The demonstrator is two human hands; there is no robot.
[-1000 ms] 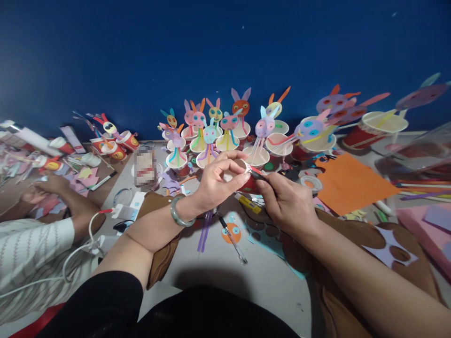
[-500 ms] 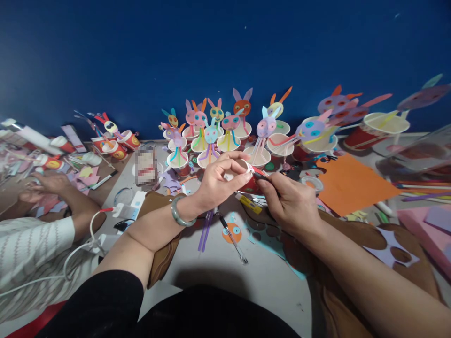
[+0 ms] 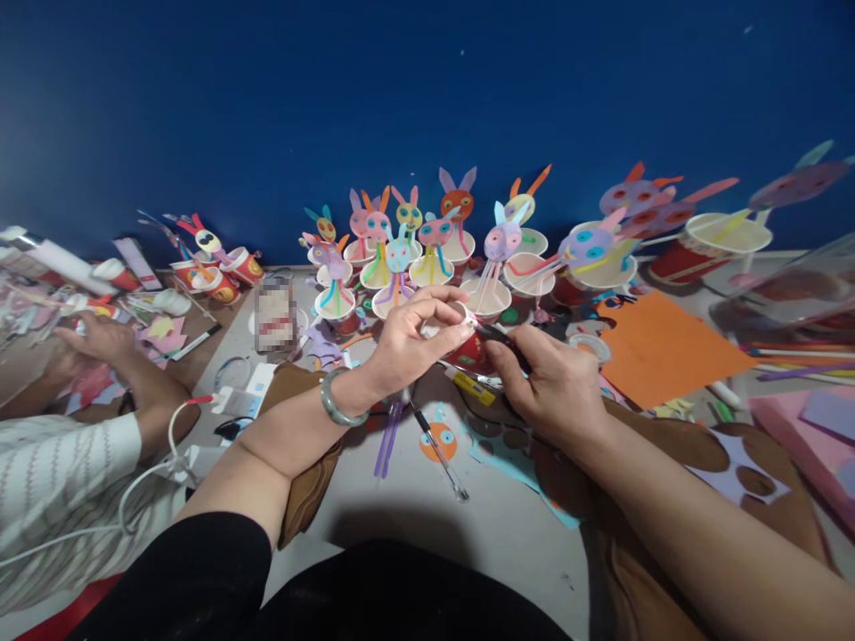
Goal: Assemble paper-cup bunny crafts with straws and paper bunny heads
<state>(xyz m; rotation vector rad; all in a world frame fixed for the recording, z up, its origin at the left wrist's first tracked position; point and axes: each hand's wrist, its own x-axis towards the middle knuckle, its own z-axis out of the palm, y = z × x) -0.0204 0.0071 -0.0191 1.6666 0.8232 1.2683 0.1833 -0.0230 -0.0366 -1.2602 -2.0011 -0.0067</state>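
A small red paper cup (image 3: 468,352), tipped on its side, is pinched at its white rim by my left hand (image 3: 414,343). My right hand (image 3: 554,378) is closed around a slim black tool (image 3: 495,335), whose tip meets the cup's rim; its exact kind is hidden by my fingers. Beneath the hands lie a yellow cutter (image 3: 474,388) and a clear pen (image 3: 441,454). An orange paper rabbit face (image 3: 437,442) with blue eyes rests under the pen. Purple straws (image 3: 388,436) lie left of it.
Several cups with paper rabbits (image 3: 401,254) stand along the blue wall (image 3: 427,89). An orange sheet (image 3: 668,347) and cut blue paper (image 3: 521,472) lie to the right. A white cable (image 3: 126,499) runs at the left, near another person's hands (image 3: 100,343).
The black tool's tip has shifted slightly at the cup's rim, and a red strip seen there earlier no longer shows. Both hands stay almost in place. The other person's hands have moved slightly.
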